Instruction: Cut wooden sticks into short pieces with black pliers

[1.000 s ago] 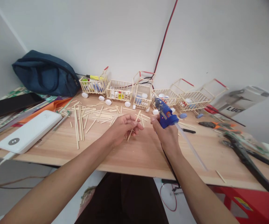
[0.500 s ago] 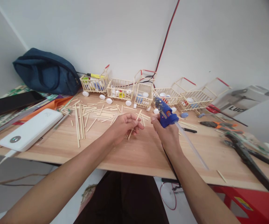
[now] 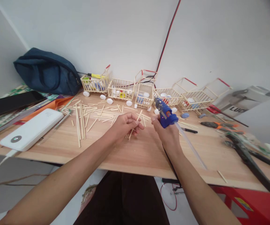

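Observation:
My left hand (image 3: 127, 125) is closed around thin wooden sticks (image 3: 139, 116) above the middle of the table. The fingers partly hide them, so how they are joined cannot be seen. In my right hand (image 3: 169, 134) is a blue hot glue gun (image 3: 164, 112), its speckled nozzle pointing up and away from me. A long clear glue stick (image 3: 191, 145) sticks out of its back end. A gap separates the glue gun from the sticks. Several loose wooden sticks (image 3: 81, 122) lie spread on the table to the left of and beyond my left hand.
Several miniature stick-built shopping carts (image 3: 120, 89) line the wall. At the left are a blue bag (image 3: 48, 72), a white power bank (image 3: 31, 129) and a black phone (image 3: 10, 104). Orange-handled pliers (image 3: 221, 126), a black cutting tool (image 3: 249, 162) and a black-handled knife (image 3: 189, 130) lie at right.
The glue gun and my right hand have shifted very slightly left. My left hand keeps its hold on the sticks, almost still.

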Demonstrator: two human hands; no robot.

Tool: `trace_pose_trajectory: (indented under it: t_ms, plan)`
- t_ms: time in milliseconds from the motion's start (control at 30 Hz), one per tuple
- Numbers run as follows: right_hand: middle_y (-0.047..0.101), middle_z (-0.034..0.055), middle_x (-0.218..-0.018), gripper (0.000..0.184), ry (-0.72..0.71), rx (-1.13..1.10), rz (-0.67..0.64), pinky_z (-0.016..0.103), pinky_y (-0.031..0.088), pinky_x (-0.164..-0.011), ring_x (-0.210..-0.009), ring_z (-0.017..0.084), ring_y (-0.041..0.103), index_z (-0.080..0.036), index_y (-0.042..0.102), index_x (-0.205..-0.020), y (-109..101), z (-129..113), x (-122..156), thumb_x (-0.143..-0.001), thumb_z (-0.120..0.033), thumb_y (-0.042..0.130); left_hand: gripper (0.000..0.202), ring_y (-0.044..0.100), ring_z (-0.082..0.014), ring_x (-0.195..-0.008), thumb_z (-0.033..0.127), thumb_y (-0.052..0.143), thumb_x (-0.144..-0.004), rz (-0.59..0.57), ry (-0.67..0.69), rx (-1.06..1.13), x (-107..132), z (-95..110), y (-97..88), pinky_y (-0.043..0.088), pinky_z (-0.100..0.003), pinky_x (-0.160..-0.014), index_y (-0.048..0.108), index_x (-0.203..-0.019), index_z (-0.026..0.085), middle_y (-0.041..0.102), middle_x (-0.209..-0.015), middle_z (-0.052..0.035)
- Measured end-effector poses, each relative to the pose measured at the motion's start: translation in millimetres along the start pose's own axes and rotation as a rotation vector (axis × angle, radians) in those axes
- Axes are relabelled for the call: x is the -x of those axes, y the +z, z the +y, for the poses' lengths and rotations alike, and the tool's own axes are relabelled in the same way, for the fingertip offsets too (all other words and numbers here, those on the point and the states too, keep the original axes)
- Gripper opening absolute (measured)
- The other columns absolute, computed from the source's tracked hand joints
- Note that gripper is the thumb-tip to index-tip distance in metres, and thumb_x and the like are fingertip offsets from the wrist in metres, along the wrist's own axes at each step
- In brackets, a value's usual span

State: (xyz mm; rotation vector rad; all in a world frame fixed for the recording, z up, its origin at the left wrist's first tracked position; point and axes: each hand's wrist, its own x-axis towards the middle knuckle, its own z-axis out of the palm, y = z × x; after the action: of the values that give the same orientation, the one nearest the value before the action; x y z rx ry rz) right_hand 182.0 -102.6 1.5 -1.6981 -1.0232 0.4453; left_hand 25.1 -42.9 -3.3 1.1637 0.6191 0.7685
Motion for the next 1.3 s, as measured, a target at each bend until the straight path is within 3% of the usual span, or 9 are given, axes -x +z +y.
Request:
trace_pose_trajectory:
  t_ms: [500, 1300]
  plan:
    - [0.058, 0.0019, -0.067, 0.033, -0.002, 0.006, 0.0, 0.03, 0.038, -0.06, -0.061, 0.015, 0.051, -0.016, 0.062, -0.077, 2.8, 6.8, -1.7, -0.072, -0.049, 0.063, 0.009, 0.057, -0.0092, -0.052, 0.014, 0.061, -0.079, 0.012, 0.025, -0.009, 0.0, -1.4, -0.4, 0.048, -0.02, -0.049, 0.052, -0.081, 0.012, 0.069, -0.071, -0.0071]
    - [0.057, 0.0006, -0.067, 0.035, 0.0, 0.034, -0.02, 0.029, 0.037, -0.06, -0.061, 0.015, 0.049, -0.017, 0.06, -0.077, 2.0, 7.7, -2.4, -0.073, -0.052, 0.061, 0.012, 0.057, -0.0093, -0.052, 0.016, 0.064, -0.077, 0.018, 0.041, -0.071, 0.5, -0.1, -1.2, 0.049, -0.02, -0.047, 0.052, -0.079, 0.013, 0.069, -0.069, -0.0067]
